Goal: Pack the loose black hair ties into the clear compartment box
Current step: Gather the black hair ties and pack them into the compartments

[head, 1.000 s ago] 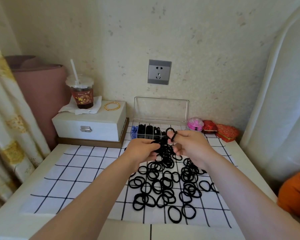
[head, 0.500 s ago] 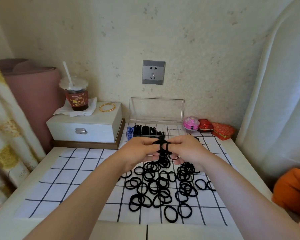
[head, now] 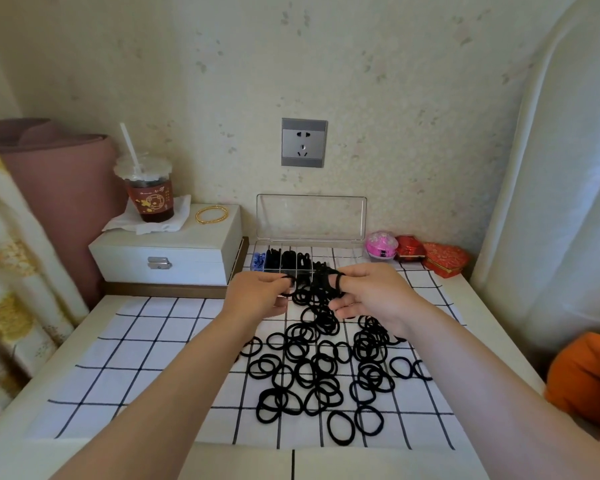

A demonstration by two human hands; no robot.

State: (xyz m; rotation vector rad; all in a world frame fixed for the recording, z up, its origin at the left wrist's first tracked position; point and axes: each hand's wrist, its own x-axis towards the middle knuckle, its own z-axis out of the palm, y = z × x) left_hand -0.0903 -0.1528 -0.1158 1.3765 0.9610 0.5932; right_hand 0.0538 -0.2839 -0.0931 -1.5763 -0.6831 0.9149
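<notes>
Seen from the head, the left hand [head: 257, 296] pinches a single tie [head: 287, 284] and the right hand [head: 373, 293] grips a bunch [head: 321, 284] looped over one raised finger, the two hands close together above the desk [head: 492, 306]. The clear box [head: 347, 259] sits just beyond them, dead ahead, lid up against the wall, its long side running left to right. Its left compartments look full and the free ones lie toward the right hand, which I judge the nearer. Many loose hair ties [head: 319, 370] lie on the checked cloth [head: 153, 341] below the wrists

Speckled cream wall [head: 378, 81] — grey socket [head: 303, 143], pale curtains [head: 555, 188] either side.
</notes>
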